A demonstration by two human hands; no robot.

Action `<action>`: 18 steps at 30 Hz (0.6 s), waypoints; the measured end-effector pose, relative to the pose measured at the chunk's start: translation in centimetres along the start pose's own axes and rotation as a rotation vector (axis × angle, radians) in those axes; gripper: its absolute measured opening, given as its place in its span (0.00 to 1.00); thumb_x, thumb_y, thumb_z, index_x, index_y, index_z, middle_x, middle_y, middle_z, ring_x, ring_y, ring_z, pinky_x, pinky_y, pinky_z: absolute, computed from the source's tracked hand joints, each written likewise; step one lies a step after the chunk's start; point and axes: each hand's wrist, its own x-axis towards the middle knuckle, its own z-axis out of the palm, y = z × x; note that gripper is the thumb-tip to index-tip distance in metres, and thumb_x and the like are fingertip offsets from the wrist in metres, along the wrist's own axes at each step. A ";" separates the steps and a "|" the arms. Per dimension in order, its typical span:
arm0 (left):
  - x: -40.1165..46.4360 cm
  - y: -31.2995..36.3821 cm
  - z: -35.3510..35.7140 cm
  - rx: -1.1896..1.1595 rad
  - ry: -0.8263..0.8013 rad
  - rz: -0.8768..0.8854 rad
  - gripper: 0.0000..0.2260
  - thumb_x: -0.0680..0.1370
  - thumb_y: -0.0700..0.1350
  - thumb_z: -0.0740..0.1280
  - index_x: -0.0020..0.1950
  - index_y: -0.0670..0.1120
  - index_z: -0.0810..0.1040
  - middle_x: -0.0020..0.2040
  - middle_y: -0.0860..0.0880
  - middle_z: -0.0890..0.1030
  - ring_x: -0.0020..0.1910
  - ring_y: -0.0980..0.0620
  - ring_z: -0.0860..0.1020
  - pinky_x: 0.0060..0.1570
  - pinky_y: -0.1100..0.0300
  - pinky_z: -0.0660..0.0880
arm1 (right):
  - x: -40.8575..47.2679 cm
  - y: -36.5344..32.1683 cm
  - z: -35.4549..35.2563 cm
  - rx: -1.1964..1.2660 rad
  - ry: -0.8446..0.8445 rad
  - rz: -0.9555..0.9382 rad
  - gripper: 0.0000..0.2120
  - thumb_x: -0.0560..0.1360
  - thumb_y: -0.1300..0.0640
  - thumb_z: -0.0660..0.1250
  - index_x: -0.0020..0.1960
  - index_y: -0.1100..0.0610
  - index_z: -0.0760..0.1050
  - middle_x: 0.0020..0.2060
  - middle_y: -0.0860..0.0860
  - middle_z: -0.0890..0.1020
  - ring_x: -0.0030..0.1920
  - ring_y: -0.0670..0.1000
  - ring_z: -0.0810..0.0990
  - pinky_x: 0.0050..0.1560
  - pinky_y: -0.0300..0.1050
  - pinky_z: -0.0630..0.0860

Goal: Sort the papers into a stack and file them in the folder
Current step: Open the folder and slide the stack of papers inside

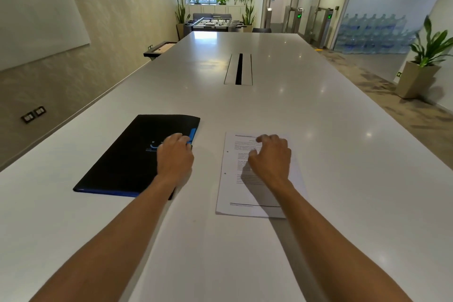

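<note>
A black folder (127,157) with a blue spine and blue tab lies closed on the white table (245,110), left of centre. My left hand (175,154) rests on its right edge, fingers curled at the blue tab. To the right lies a stack of printed white papers (235,193) with punched holes on its left margin. Over the sheet's upper half hovers my right hand (270,157), fingers bent and apart, holding nothing; whether it touches the paper is unclear.
A cable slot (239,68) is set into the table's middle, farther away. A potted plant (421,66) stands on the floor at the right. A table-football game (214,22) and more plants stand beyond the far end.
</note>
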 end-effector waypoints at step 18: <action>-2.5 -5.0 0.8 0.146 -0.398 -0.122 0.23 0.83 0.51 0.50 0.78 0.49 0.55 0.79 0.44 0.56 0.77 0.42 0.49 0.71 0.35 0.47 | -1.6 -11.7 10.2 0.054 -0.288 -0.298 0.09 0.75 0.57 0.67 0.52 0.59 0.78 0.49 0.56 0.78 0.49 0.54 0.77 0.49 0.48 0.78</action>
